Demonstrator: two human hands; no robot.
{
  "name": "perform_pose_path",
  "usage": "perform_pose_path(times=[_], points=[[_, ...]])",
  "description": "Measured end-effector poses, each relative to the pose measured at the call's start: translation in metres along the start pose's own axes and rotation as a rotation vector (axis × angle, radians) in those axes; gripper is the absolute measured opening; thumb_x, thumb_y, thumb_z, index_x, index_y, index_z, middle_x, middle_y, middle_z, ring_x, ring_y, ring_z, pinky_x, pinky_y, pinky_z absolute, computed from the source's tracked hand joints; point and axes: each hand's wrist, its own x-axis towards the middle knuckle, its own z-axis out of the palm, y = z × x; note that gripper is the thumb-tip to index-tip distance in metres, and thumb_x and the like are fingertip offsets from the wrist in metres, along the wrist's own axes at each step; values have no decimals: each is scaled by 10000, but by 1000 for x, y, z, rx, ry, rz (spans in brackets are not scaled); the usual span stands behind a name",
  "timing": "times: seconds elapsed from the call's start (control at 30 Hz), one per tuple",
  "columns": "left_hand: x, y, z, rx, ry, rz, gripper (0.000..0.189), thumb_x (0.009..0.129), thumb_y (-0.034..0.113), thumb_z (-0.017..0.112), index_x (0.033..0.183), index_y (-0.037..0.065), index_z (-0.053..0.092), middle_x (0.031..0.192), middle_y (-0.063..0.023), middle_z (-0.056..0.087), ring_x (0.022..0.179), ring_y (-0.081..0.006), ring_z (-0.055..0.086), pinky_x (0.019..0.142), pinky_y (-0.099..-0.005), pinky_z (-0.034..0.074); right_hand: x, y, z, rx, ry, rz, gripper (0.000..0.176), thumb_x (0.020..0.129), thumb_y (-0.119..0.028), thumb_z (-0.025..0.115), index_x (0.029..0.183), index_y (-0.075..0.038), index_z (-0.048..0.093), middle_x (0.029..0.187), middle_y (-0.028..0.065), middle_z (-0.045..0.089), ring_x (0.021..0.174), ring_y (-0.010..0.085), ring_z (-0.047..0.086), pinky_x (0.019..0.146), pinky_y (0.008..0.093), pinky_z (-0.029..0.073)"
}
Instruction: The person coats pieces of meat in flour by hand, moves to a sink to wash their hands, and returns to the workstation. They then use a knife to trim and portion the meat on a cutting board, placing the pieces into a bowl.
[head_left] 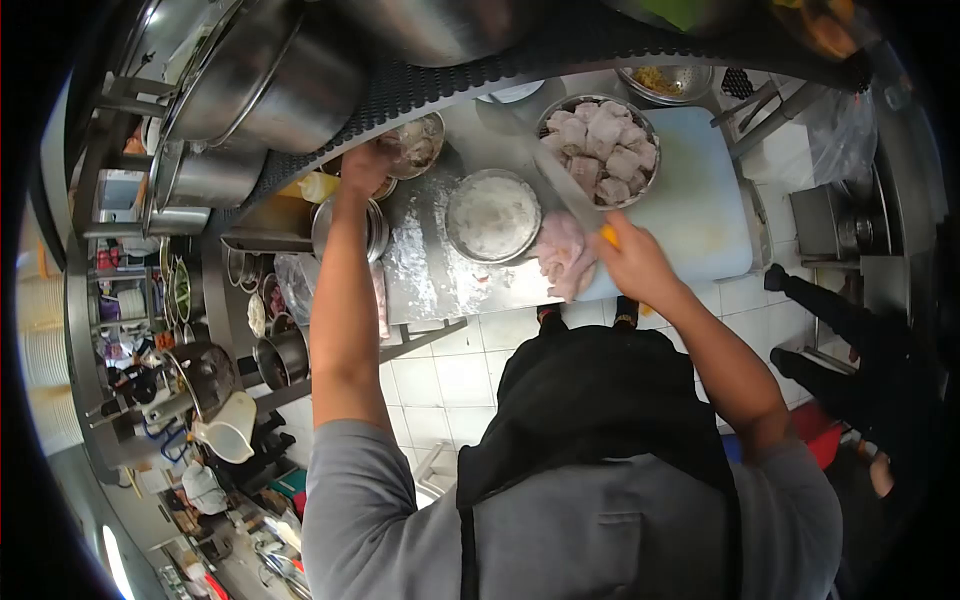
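Observation:
My right hand (638, 264) is wrapped around the orange handle of a knife (570, 182), its broad blade slanting up and left, blurred, beside a bowl of pale raw meat pieces (606, 140). Just below the blade lies a larger piece of raw, skin-on meat (565, 255), at the edge of the cutting board. Over on the left, my left hand (370, 166) is at the near side of a metal bowl (418, 143) holding flour-coated pieces. Its fingers are shadowed and partly hidden. Between both hands stands a round metal pan of white flour (493, 216).
A white cutting board (700, 200) covers the right side of the steel counter, where spilled flour (412, 262) lies. A perforated shelf (470, 82) with large pots (270, 85) overhangs the back. Another person (880, 350) in dark clothes is at the right.

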Motion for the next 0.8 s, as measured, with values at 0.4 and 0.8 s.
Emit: perform_pose_path(times=[0.4, 0.8], points=[[36, -40, -2, 43, 29, 319, 169, 793, -70, 674, 939, 4, 635, 821, -18, 618, 789, -105, 582, 714, -260, 485, 134, -88, 166, 16, 21, 3, 307, 937, -249, 531, 1070, 22, 472, 816, 270, 651, 802, 460, 642, 741, 557, 488], [49, -70, -5, 238, 70, 350, 167, 807, -35, 663, 962, 20, 635, 885, -17, 649, 804, -129, 597, 764, -292, 488, 154, -102, 185, -56, -10, 130, 332, 965, -258, 489, 1134, 28, 474, 906, 280, 667, 890, 461, 648, 805, 553, 497]])
